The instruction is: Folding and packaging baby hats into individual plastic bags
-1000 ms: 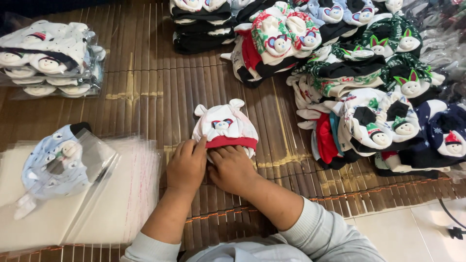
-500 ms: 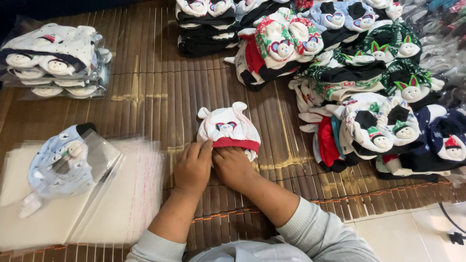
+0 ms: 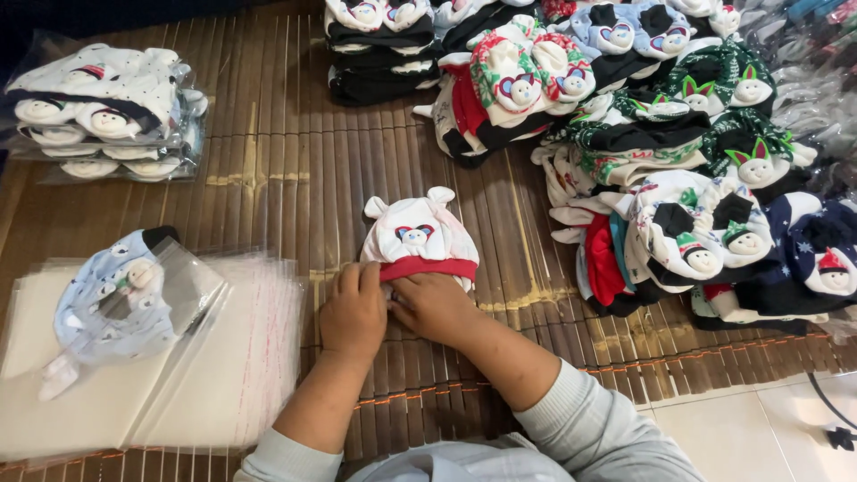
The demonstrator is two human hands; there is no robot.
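Since earlier frame, little moved: both hands remain on same hat, view only drifted slightly. Left hand [image 3: 354,308] lies flat, fingers curled over red brim of white eared hat [image 3: 419,239]; right hand [image 3: 435,306] presses brim beside it. Hat lies on bamboo mat [image 3: 268,178], mid-table. I judge work early: one blue hat [image 3: 114,295] bagged on clear-bag stack [image 3: 241,375], few packed hats [image 3: 98,112] far left, big loose pile [image 3: 678,178] right remains.

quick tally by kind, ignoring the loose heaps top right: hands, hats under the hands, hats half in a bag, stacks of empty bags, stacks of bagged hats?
Hands: 2, left hand and right hand
White hat with red band under both hands: 1
Pale blue hat half in a clear bag: 1
Stack of empty clear bags: 1
Stack of bagged hats: 1
Total: 6
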